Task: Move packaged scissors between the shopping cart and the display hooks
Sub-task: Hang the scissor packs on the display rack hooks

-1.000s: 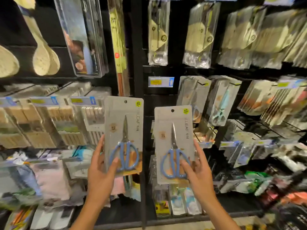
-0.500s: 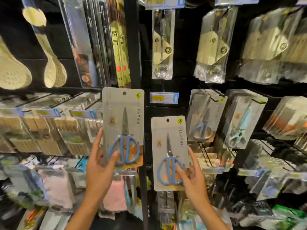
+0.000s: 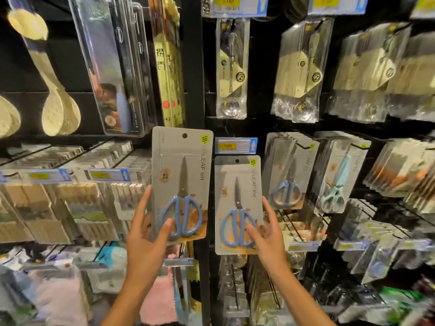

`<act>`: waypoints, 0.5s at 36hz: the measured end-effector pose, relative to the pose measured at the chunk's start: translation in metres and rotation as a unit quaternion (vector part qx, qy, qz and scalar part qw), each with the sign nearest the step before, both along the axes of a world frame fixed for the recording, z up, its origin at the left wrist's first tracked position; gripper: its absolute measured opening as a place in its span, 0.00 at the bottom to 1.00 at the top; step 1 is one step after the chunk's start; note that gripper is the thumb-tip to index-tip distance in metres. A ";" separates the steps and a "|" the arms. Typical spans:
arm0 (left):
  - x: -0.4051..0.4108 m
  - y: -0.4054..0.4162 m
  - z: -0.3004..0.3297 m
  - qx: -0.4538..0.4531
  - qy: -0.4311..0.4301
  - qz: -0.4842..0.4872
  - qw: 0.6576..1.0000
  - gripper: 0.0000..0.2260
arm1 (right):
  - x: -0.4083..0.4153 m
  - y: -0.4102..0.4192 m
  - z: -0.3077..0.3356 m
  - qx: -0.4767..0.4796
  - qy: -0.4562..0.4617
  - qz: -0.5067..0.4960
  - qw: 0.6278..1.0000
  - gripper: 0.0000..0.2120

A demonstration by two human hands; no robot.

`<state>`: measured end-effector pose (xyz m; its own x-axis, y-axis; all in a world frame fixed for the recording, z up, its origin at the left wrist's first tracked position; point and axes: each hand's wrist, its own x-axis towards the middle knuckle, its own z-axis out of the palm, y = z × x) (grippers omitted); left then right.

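Left hand [image 3: 143, 241] holds left pack [image 3: 181, 184], raised since earlier; right hand [image 3: 268, 241] holds right pack [image 3: 237, 205], now under price tag [image 3: 235, 145], apparently nearing hook.

left scissors card [image 3: 181, 161]: SALEAF | right scissors card [image 3: 237, 182]: SALEAF

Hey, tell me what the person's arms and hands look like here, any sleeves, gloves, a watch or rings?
Both forearms are bare as far as the frame shows: no sleeves in view. The left hand and right hand wear no gloves. No watch, bracelet or ring shows on either wrist or on the visible fingers. Nails look short and unpainted, though the picture is slightly blurred.
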<state>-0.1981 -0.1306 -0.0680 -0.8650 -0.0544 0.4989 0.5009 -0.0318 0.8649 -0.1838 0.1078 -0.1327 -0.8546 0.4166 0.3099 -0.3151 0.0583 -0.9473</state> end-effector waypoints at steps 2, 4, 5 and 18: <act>-0.002 -0.001 0.001 -0.004 0.003 0.002 1.000 0.33 | -0.007 -0.002 0.003 0.009 0.001 -0.006 1.000 0.33; -0.007 -0.005 -0.001 -0.014 0.007 0.005 1.000 0.33 | -0.013 -0.003 0.005 0.017 0.004 -0.009 1.000 0.33; -0.009 -0.006 -0.002 -0.020 0.008 0.009 1.000 0.33 | -0.016 -0.004 0.007 0.019 0.007 -0.010 1.000 0.33; -0.022 -0.010 -0.003 -0.030 0.018 0.012 0.999 0.35 | -0.043 -0.003 0.012 -0.008 0.036 -0.010 0.999 0.34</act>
<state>-0.2205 -0.1403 -0.0713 -0.8456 -0.0445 0.5319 0.5309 0.0328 0.8468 -0.2266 0.1050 -0.1211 -0.8214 0.4393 0.3638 -0.3820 0.0499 -0.9228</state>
